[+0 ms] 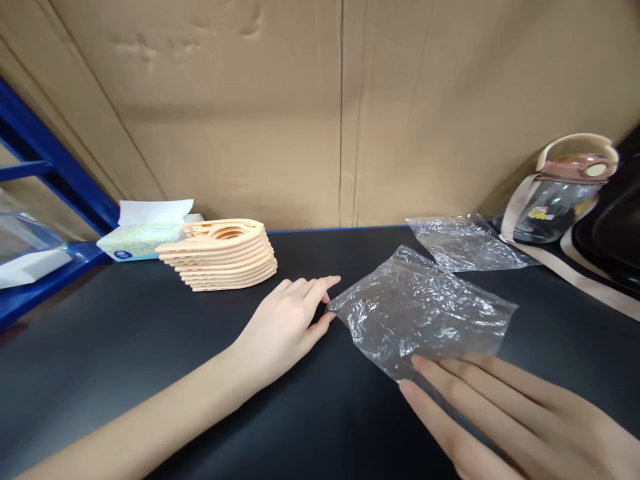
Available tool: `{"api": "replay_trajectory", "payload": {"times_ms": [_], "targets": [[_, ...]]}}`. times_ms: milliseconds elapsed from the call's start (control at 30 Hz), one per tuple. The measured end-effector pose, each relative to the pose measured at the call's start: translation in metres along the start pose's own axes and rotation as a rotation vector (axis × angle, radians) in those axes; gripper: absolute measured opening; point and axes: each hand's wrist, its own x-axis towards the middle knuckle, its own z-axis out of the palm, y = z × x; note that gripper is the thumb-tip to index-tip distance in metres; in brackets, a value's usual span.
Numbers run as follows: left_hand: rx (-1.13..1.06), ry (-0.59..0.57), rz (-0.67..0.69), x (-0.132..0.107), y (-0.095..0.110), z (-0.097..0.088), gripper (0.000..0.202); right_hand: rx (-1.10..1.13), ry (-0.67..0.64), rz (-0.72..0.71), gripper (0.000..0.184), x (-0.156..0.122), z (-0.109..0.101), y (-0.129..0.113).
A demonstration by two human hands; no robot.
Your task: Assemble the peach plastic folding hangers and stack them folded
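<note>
A crumpled clear plastic bag (423, 310) lies on the black table (125, 347). My left hand (287, 320) rests on the table with thumb and fingers pinching the bag's left corner. My right hand (505, 413) lies flat, fingers stretched out, pressing the bag's near edge. A second clear plastic bag (465, 243) lies farther back to the right. A stack of several peach-coloured flat plastic pieces (223, 255) stands at the back left, apart from both hands.
A pack of tissues (143, 233) sits behind the stack. A blue shelf frame (55, 167) runs along the left. At the back right stands a clear water bottle (555, 200) with a beige strap, beside a black object (615, 233). A cardboard wall (320, 100) closes off the back.
</note>
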Motion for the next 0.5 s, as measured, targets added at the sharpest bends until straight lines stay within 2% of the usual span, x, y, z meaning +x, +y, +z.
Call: {"api": "replay_trajectory", "payload": {"times_ms": [33,100,200,233,267,300,400,500], "targets": [[0.014,0.009,0.019,0.000,-0.001,-0.001,0.040,-0.024,0.018,-0.014,0.045,0.005,0.000,0.003],[0.051,0.030,0.056,0.000,-0.003,-0.004,0.033,-0.032,0.120,-0.134,0.048,0.013,0.001,0.006],[0.112,0.066,0.087,0.001,-0.008,-0.007,0.023,0.056,0.199,-0.165,0.033,0.019,0.009,0.004],[0.131,0.075,0.092,0.001,-0.010,-0.008,0.022,0.105,0.177,-0.017,0.026,0.021,0.012,0.003],[0.151,0.083,0.098,0.001,-0.013,-0.008,0.022,0.145,0.251,0.112,0.023,0.022,0.014,0.002],[0.173,0.092,0.103,0.001,-0.015,-0.009,0.023,0.165,0.282,0.108,0.022,0.022,0.017,0.002],[0.244,0.120,0.115,0.001,-0.021,-0.008,0.029,0.123,0.254,-0.186,0.021,0.022,0.022,0.008],[0.293,0.140,0.122,0.001,-0.024,-0.007,0.036,0.114,0.265,-0.195,0.024,0.020,0.024,0.017]]}}
